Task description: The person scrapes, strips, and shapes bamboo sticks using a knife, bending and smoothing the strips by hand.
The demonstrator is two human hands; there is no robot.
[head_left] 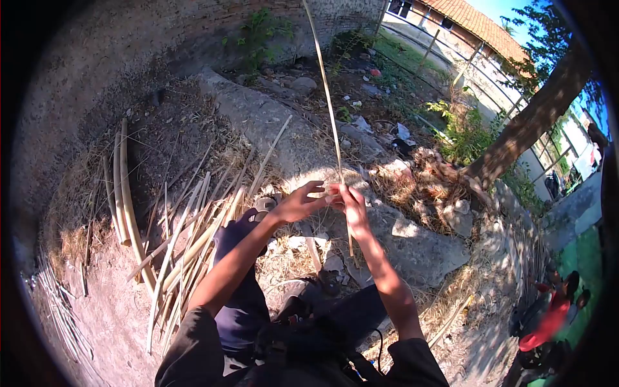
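A long, thin bamboo strip [331, 109] stands nearly upright in front of me, its top running out of view. My right hand [352, 205] is closed around it near the lower end, which sticks out below the hand. My left hand [300, 202] is just left of the strip, with its fingers stretched towards my right fingertips and a gap between them. Whether the left fingertips touch the strip is hard to see. Below the hands, a flat narrow piece [313, 250] lies between my legs; its kind is unclear.
Split bamboo strips [187, 258] are piled at my left, with thicker bamboo poles [127, 193] beyond. Long stone slabs [258, 122] cross the ground ahead. Dry husks [412, 184] lie near a leaning tree trunk [529, 122]. People [548, 309] are at far right.
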